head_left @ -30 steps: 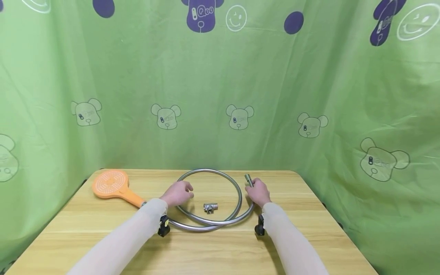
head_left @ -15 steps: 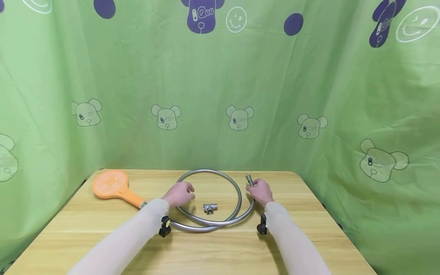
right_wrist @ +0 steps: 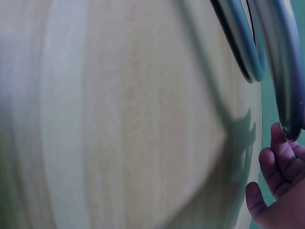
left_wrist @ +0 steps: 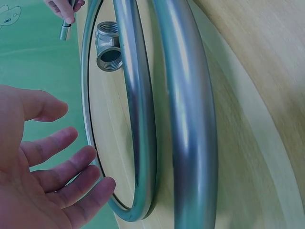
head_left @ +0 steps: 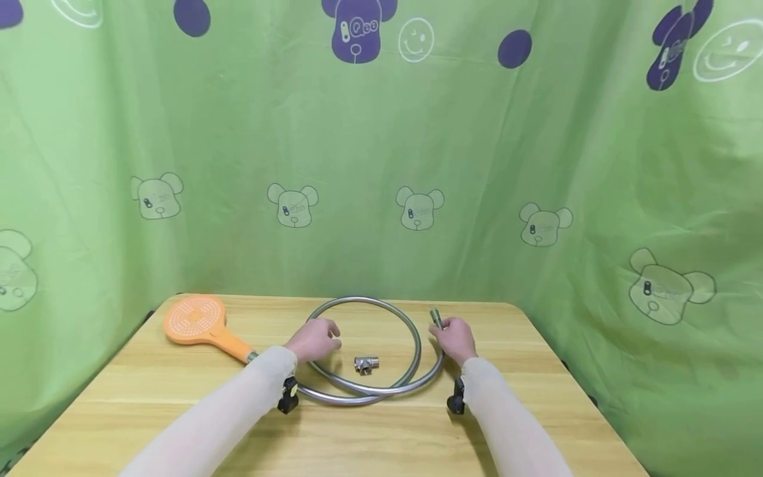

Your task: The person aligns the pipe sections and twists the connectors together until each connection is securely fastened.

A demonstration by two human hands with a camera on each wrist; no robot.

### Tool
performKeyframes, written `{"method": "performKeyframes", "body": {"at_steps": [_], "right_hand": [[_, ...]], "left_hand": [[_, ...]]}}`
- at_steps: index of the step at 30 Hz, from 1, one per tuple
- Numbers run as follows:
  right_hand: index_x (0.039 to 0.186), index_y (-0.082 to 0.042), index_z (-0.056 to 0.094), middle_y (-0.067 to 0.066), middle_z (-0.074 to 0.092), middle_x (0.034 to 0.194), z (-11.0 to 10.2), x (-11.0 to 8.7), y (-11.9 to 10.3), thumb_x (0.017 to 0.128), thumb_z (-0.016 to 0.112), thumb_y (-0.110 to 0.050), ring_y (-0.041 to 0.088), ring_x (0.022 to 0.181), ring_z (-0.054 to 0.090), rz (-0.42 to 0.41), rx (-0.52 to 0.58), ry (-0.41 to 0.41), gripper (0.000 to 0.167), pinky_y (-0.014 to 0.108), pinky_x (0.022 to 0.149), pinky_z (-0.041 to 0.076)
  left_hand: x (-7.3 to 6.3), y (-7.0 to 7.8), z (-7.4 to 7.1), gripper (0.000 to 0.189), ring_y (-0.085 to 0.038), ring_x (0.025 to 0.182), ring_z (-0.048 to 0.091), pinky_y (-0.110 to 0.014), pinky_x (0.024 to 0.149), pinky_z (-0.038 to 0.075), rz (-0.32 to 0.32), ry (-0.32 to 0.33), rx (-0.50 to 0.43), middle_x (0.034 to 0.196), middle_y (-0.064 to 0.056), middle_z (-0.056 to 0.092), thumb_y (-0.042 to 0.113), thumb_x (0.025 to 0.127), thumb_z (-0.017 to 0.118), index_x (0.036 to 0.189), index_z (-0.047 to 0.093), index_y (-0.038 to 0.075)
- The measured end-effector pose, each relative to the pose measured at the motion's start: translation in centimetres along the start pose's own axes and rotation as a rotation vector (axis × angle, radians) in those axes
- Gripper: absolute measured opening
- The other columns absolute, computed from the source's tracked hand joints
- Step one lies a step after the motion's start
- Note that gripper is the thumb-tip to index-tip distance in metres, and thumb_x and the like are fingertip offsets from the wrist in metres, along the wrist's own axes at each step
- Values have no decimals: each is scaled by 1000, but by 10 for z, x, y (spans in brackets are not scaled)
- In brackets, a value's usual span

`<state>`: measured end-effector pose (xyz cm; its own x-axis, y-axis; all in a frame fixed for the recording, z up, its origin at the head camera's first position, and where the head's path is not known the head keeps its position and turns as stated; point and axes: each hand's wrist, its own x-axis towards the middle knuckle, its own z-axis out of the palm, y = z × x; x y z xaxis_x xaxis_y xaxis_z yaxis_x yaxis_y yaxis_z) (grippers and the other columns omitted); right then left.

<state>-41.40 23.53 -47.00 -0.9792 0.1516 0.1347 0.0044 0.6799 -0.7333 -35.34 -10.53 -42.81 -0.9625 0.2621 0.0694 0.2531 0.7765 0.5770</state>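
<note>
A silver shower hose (head_left: 411,334) lies looped on the table. My right hand (head_left: 456,339) pinches it just below its end fitting (head_left: 436,316), which points up and away at the loop's right. My left hand (head_left: 314,339) hovers over the loop's left side, fingers relaxed and apart in the left wrist view, holding nothing. Inside the loop lies a small chrome tee fitting (head_left: 365,365); its threaded openings show in the left wrist view (left_wrist: 110,47). An orange shower head (head_left: 195,320) lies face up at the back left, its handle meeting the hose near my left sleeve.
The wooden table (head_left: 369,444) has a rounded back edge close to a green curtain (head_left: 357,258) with bear prints. The curtain hangs along both sides too. Black wrist cameras (head_left: 289,395) are strapped under both sleeves.
The head view has shifted slightly, so everything sits a little lower and to the right. My right hand keeps its pinch on the hose; my left hand stays nearly still.
</note>
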Motion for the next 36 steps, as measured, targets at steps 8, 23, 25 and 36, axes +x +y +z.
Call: {"method": "performKeyframes", "body": {"at_steps": [8, 23, 25, 36], "right_hand": [[97, -1, 71, 12, 67, 89, 1, -1, 4, 95, 68, -30, 22, 75, 58, 7, -45, 1, 29, 28, 60, 46], [96, -2, 68, 9, 62, 80, 3, -2, -4, 96, 67, -27, 19, 68, 55, -17, -21, 4, 25, 28, 56, 47], [96, -2, 68, 9, 62, 80, 3, -2, -5, 96, 68, -27, 18, 68, 55, -24, -23, 8, 25, 27, 56, 47], [107, 5, 66, 12, 63, 83, 6, 1, -5, 96, 67, -17, 17, 69, 55, -34, 48, 11, 25, 25, 55, 48]], "left_hand": [[7, 2, 7, 30, -23, 95, 64, -45, 89, 54, 51, -3, 56, 103, -9, 70, 21, 87, 72, 112, 71, 4], [8, 15, 15, 51, -32, 117, 62, -49, 101, 50, 104, -116, 163, 125, -13, 69, 34, 79, 79, 122, 69, 9], [8, 17, 16, 52, -34, 119, 61, -51, 102, 49, 106, -128, 170, 126, -14, 68, 34, 79, 80, 122, 69, 9], [17, 19, 33, 50, -32, 119, 61, -52, 100, 50, 95, -136, 257, 126, -8, 69, 38, 78, 81, 121, 70, 15]]}}
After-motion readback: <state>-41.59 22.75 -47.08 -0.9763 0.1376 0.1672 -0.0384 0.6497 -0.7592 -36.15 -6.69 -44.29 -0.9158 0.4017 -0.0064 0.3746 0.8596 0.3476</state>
